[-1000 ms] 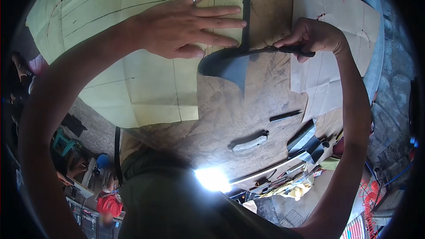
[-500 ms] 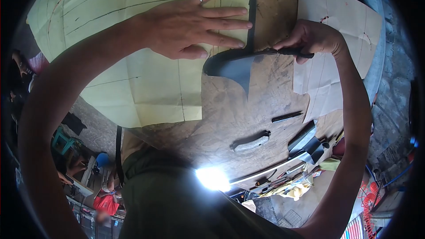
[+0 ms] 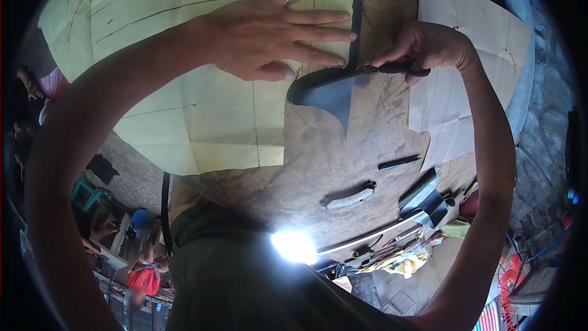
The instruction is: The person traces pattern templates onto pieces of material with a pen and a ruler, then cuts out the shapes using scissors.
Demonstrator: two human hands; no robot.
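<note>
My left hand (image 3: 269, 37) lies flat with its fingers spread on a yellow paper pattern (image 3: 233, 129) marked with drawn lines. Its fingertips reach the pattern's right edge, where a strip of black sheet material (image 3: 358, 0) shows from beneath. My right hand (image 3: 432, 49) is closed around black-handled scissors (image 3: 401, 69), pointing left toward that sheet. Close to the blades, a loose flap of the sheet (image 3: 327, 101) curls over below my left thumb, its grey-blue face showing. The blade tips are hard to make out against the dark material.
A pale paper pattern (image 3: 444, 110) lies beneath and beside my right forearm. On the wooden table (image 3: 306, 159) are a black pen-like tool (image 3: 399, 162), a curved grey bar (image 3: 349, 198) and dark folded scraps (image 3: 422, 199). Tools line a shelf at the front edge. Another person in red sits lower left.
The pattern, sheet and both hands appear shifted slightly in view. My right hand with the scissors is a little nearer my left hand, which stays pressed on the pattern.
</note>
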